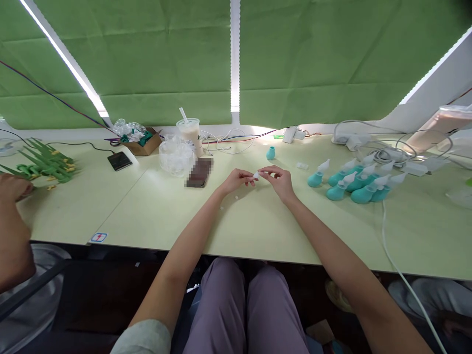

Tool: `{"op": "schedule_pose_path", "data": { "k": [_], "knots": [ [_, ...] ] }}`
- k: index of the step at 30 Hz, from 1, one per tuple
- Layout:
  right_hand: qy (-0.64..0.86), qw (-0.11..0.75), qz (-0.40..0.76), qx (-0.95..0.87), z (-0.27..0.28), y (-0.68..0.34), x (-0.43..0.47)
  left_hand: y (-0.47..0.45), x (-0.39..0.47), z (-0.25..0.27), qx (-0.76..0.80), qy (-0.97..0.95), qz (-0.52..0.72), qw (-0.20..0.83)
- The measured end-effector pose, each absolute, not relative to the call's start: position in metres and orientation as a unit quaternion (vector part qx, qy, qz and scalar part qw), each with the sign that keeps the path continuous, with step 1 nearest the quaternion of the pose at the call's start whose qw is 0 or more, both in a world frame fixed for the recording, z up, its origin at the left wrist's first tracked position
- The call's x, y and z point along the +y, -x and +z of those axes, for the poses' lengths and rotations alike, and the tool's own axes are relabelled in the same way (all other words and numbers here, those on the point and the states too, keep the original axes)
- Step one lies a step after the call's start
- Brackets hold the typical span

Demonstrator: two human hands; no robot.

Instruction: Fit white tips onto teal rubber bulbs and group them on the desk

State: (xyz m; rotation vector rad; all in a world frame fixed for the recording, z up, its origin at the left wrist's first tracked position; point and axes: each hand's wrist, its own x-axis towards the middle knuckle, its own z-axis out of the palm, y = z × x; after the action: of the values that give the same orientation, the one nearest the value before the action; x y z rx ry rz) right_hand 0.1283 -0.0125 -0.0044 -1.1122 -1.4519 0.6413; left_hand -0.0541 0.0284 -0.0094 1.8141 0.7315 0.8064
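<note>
Over the middle of the table, my left hand (238,180) and my right hand (279,181) meet at a small white piece (256,175). Both sets of fingertips pinch it; its exact kind is too small to make out. Beyond them a teal rubber bulb (271,153) stands upright without a tip. To the right of my right hand lie several teal bulb aspirators (335,192) with pale pointed tips, most in a cluster. Some small whitish pieces (302,166) rest behind my right hand, and a tiny white bit (236,197) lies closer to me.
A phone (199,173), a crumpled plastic bag (177,155) and a drink cup (191,133) stand left of my hands. Farther left are a cardboard box (143,143), a black device (119,161), green plastic parts (51,160) and another person's hand (14,187). Cables (383,150) tangle at right.
</note>
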Motion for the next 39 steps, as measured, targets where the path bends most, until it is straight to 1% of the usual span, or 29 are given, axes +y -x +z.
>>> {"op": "schedule_pose_path", "data": {
  "k": [5,12,17,20,24,30,34,39],
  "knots": [
    [0.463,0.574,0.316,-0.597,-0.006,-0.13,-0.011,0.051,0.024,-0.006,0.295,-0.731,0.345,0.509],
    [0.469,0.559,0.29,-0.619,-0.003,-0.129,-0.014,0.046,0.017,0.001,0.322,-0.716,0.368,0.498],
    [0.457,0.574,0.283,-0.618,0.001,-0.126,-0.019,0.043,0.015,0.002,0.309,-0.683,0.39,0.535],
    [0.452,0.589,0.254,-0.619,0.003,-0.126,-0.02,0.041,0.014,0.003,0.304,-0.677,0.382,0.551],
    [0.445,0.581,0.197,-0.653,0.004,-0.127,-0.021,0.039,0.012,0.004,0.296,-0.679,0.378,0.556],
    [0.429,0.574,0.171,-0.676,0.003,-0.129,-0.02,0.039,0.014,0.001,0.295,-0.678,0.395,0.545],
    [0.423,0.563,0.182,-0.687,0.0,-0.128,-0.019,0.037,0.014,-0.004,0.296,-0.683,0.401,0.534],
    [0.423,0.61,0.224,-0.631,0.0,-0.128,-0.019,0.032,0.011,-0.004,0.287,-0.679,0.426,0.525]
  ]
}}
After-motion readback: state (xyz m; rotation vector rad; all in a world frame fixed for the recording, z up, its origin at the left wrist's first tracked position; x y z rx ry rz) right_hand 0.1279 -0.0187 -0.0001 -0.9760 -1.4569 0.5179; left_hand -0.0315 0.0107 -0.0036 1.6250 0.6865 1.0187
